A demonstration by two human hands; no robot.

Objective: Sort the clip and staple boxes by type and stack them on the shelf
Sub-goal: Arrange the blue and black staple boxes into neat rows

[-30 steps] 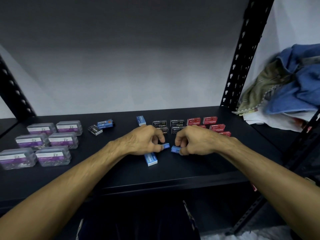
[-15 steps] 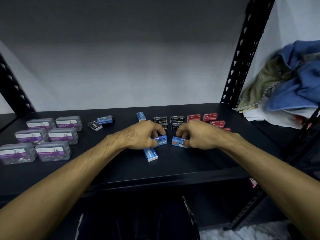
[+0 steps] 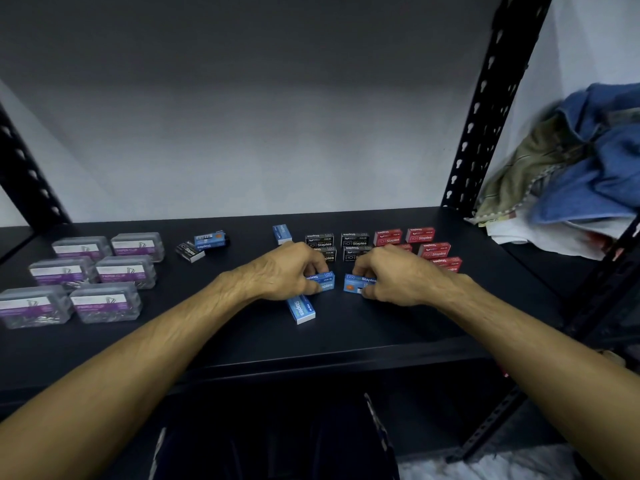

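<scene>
Two blue staple boxes are being gathered mid-shelf: one (image 3: pixel 323 281) is pinched in the left hand (image 3: pixel 287 271), another (image 3: pixel 358 284) in the right hand (image 3: pixel 391 275). Both should be set down flat, with long edges squared, before a stack is built. A loose blue box (image 3: pixel 301 308) lies just beside the left hand; open room is left toward the shelf (image 3: pixel 346 337) front edge

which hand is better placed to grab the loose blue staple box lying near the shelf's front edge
Left, probably. The loose blue box lies just below the left hand, almost touching it. The right hand sits farther off and grips another blue box.
</scene>
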